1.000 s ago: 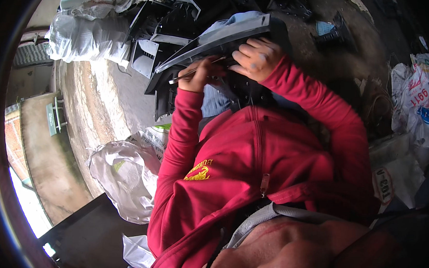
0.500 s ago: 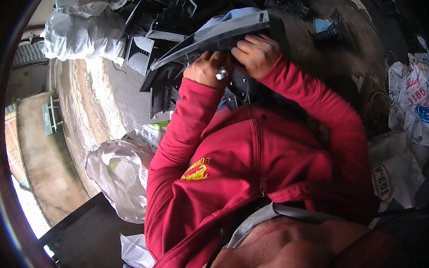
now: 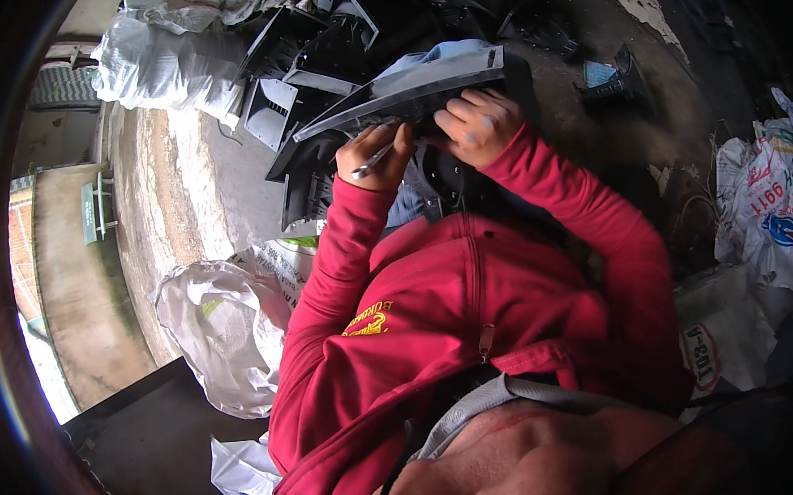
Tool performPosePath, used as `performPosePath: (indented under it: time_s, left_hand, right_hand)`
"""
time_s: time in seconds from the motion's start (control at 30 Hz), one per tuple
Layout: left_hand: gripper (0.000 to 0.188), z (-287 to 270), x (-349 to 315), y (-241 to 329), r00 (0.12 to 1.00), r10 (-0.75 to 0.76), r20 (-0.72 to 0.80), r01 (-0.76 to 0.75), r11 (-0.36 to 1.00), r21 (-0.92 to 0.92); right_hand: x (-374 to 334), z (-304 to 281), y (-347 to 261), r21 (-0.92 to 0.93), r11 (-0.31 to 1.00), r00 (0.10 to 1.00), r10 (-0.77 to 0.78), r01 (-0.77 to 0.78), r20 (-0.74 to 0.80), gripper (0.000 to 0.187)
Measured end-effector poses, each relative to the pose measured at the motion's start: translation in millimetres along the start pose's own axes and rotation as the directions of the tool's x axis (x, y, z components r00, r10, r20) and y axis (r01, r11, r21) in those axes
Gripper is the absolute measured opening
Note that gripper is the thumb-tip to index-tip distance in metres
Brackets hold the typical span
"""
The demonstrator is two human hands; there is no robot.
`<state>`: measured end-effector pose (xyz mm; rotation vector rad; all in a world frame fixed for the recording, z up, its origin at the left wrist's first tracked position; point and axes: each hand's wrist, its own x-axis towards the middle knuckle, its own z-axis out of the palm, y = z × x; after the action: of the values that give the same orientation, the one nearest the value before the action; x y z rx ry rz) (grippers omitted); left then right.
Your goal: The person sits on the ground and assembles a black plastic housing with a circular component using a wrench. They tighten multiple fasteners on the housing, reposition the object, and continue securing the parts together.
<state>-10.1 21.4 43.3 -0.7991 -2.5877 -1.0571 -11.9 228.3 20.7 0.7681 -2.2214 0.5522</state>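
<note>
A dark panel with a pale grey edge, like a screen casing, lies tilted across my lap. My left hand is closed around a slim, shiny metal tool at the panel's near side. Its silver end sticks out of the fist toward my wrist, and its working tip is hidden. Curled over the near edge of the panel, my right hand grips it right of the left hand. Below the hands is a black part with round holes, partly hidden by the panel.
Several black casings and stands are heaped beyond the panel. White wrapped bundles lie at the far left, and a white plastic bag sits by my left elbow. A black stand rests on the floor at right, near printed sacks.
My left hand has shifted slightly left and down and turned, so more of the metal tool shows. The right hand keeps its hold on the panel. The whole view has shifted slightly.
</note>
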Motion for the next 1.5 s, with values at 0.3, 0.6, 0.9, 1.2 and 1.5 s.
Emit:
performPosePath:
  time_s: [0.3,0.6,0.9,1.2,1.5]
  left_hand:
    - [0.026,3.0,6.7,9.1,0.936,-0.290,0.200,0.322,0.935,-0.150]
    - [0.029,-17.3,-2.3,6.1,0.891,-0.419,0.174,0.425,0.639,-0.641]
    - [0.010,6.4,12.8,23.6,0.996,0.058,0.065,-0.074,0.954,0.290]
    - [0.035,-9.7,-10.0,-23.3,0.825,-0.475,0.307,0.507,0.381,-0.773]
    - [0.008,-3.7,7.7,23.5,0.998,0.050,-0.038,-0.045,0.993,0.113]
  right_hand:
    - [-1.2,-0.3,0.3,-0.011,1.000,1.000,0.009,-0.009,0.003,0.024]
    - [-2.0,1.9,1.7,-0.018,1.000,1.000,0.017,-0.017,0.012,0.027]
    - [1.2,0.7,0.2,0.012,1.000,1.000,-0.018,0.018,-0.024,0.021]
    - [-3.5,2.5,0.1,-0.016,1.000,1.000,-0.017,0.018,0.021,0.028]
    - [1.4,0.5,0.1,-0.008,1.000,1.000,0.015,-0.015,0.012,0.022]
